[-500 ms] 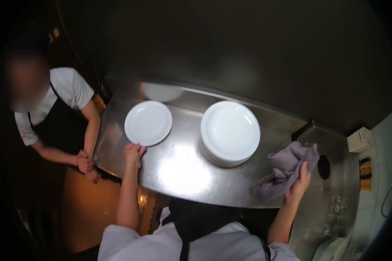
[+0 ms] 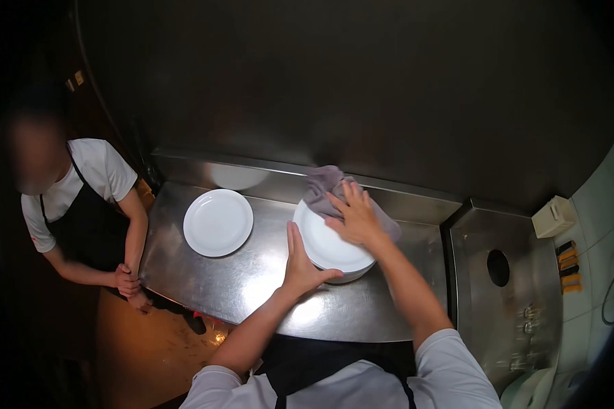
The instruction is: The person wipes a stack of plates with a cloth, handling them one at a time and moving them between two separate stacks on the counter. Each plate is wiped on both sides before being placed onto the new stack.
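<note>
A stack of round white plates (image 2: 333,247) stands on the steel counter in front of me. My left hand (image 2: 303,267) cups the stack's left and front edge, thumb and fingers stretched apart against the rim. Over the top plate, my right hand (image 2: 359,217) lies with spread fingers on a crumpled grey-purple cloth (image 2: 325,184). The cloth covers the back right of that plate and hangs past its edge. A single white plate (image 2: 218,223) rests on the counter to the left, apart from both hands.
The steel counter (image 2: 205,286) has a raised back ledge against a dark wall. At right, another steel surface (image 2: 474,273) has a round dark hole and glasses. Yellow-and-black objects (image 2: 569,267) line the tiled wall. A co-worker (image 2: 92,204) stands at left, hands clasped.
My left hand has left the single plate and moved right to the stack. My right hand has brought the cloth leftward from the counter's right side onto the top plate.
</note>
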